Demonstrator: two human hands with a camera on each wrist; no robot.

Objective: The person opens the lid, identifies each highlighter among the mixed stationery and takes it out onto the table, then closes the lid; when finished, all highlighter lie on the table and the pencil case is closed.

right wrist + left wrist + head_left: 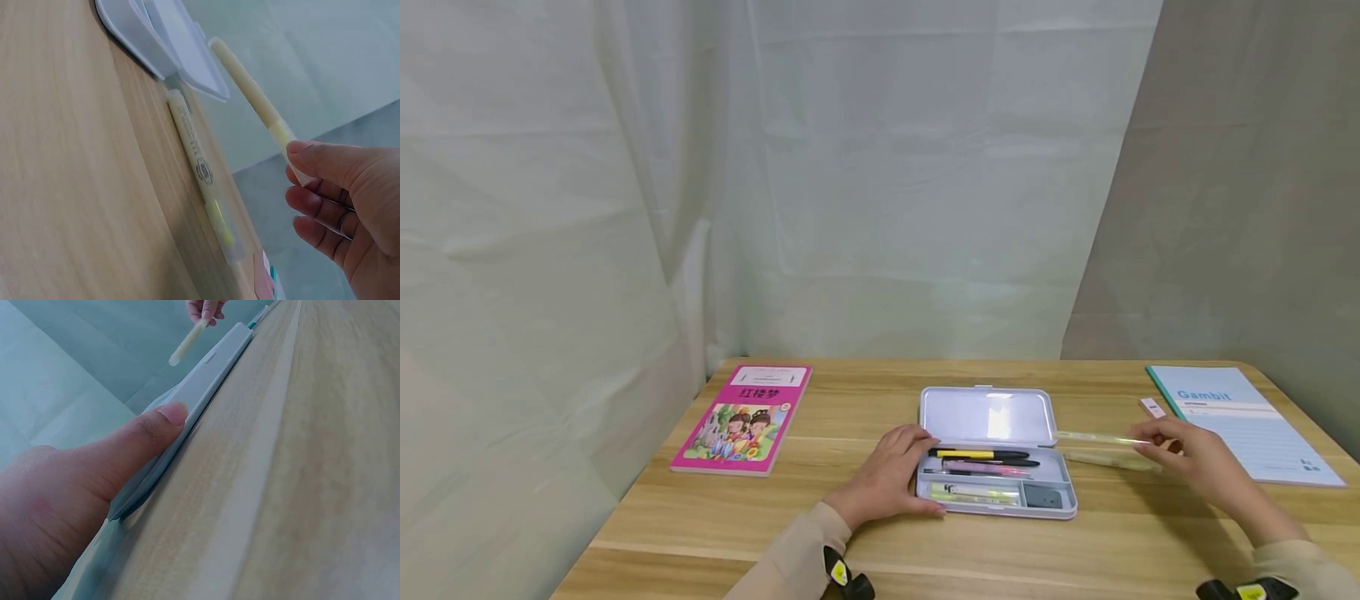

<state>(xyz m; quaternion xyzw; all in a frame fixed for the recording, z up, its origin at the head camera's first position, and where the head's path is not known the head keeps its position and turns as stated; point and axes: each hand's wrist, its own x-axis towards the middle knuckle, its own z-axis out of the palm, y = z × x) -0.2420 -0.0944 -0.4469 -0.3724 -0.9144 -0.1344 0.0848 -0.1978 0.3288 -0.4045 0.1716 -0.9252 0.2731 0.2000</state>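
A white pencil case lies open on the table with its lid back. My left hand grips its left end, and the thumb presses the front wall in the left wrist view. Between the thumb and fingers of my right hand is one end of a pale yellow highlighter, raised and tilted above the table. A second highlighter lies on the wood beneath it, right of the case. Inside the case are a yellow-and-black pen, a pink pen, yellowish markers and a dark grey block.
A pink book with a cartoon cover lies at the table's left. On the right is a light blue notebook, with a small pink-and-white eraser-like piece beside its left edge. Pale curtains hang behind the wooden table.
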